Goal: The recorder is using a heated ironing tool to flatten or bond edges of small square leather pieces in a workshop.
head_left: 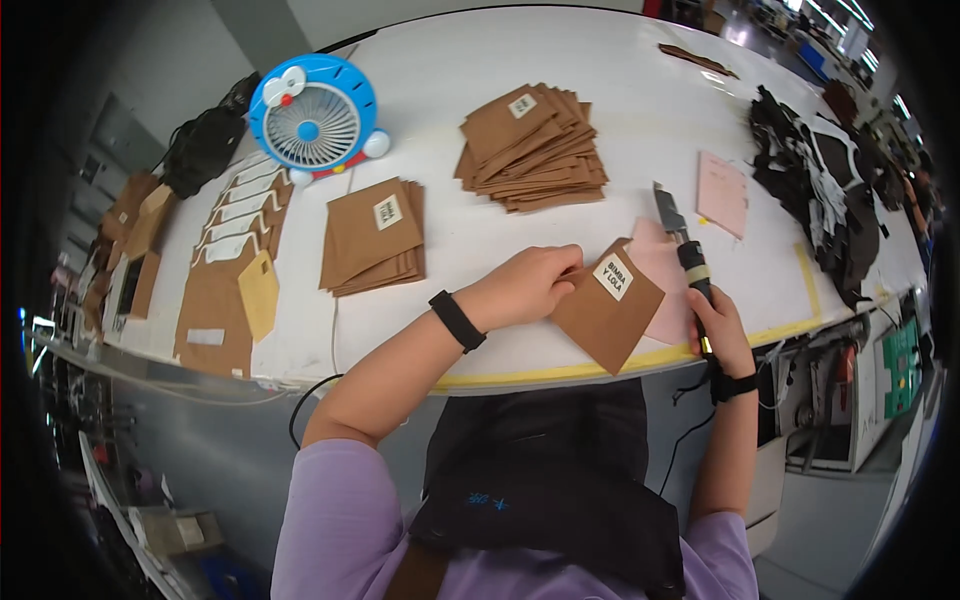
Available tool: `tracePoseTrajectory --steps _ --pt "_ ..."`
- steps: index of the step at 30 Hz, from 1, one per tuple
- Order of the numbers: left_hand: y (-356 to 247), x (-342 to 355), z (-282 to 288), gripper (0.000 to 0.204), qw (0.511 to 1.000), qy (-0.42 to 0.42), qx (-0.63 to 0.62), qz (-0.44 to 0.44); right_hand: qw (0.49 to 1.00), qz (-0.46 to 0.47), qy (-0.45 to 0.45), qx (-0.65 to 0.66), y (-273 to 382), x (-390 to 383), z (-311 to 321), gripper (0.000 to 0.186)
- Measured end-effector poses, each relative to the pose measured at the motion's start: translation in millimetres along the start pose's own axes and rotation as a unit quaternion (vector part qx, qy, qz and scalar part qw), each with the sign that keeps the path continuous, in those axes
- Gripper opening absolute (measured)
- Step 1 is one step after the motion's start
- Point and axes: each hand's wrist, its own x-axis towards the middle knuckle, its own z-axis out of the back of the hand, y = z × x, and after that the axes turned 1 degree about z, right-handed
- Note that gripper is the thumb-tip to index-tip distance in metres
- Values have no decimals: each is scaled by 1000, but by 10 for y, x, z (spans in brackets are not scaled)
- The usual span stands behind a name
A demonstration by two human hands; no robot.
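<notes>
My left hand is closed on the left corner of a brown square piece with a white printed label, lifted at the table's front edge. My right hand grips the black handle of a tool with a flat metal head, which points away from me, just right of the piece. A pink sheet lies partly hidden beneath the brown piece and the tool.
The white table holds two stacks of brown pieces, a blue fan, brown bags with white handles, another pink sheet and dark scraps. Cables hang at the front edge.
</notes>
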Motion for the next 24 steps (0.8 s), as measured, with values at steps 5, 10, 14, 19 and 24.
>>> tracePoseTrajectory --steps 5,10,14,19,24 --pt "29 -809 800 13 994 39 29 103 1000 -2 16 -5 91 50 -146 29" --pt "320 -1336 1831 15 974 -48 120 188 1000 -5 3 1 101 47 -171 29" --pt "1059 -1417 2310 12 954 -62 135 260 1000 2 7 -2 108 63 -169 29" --pt "1660 -1278 2277 14 935 -95 144 311 1000 7 3 0 84 56 -173 29" --pt "1979 -1237 2255 14 931 -87 119 334 1000 10 2 -7 54 63 -146 29"
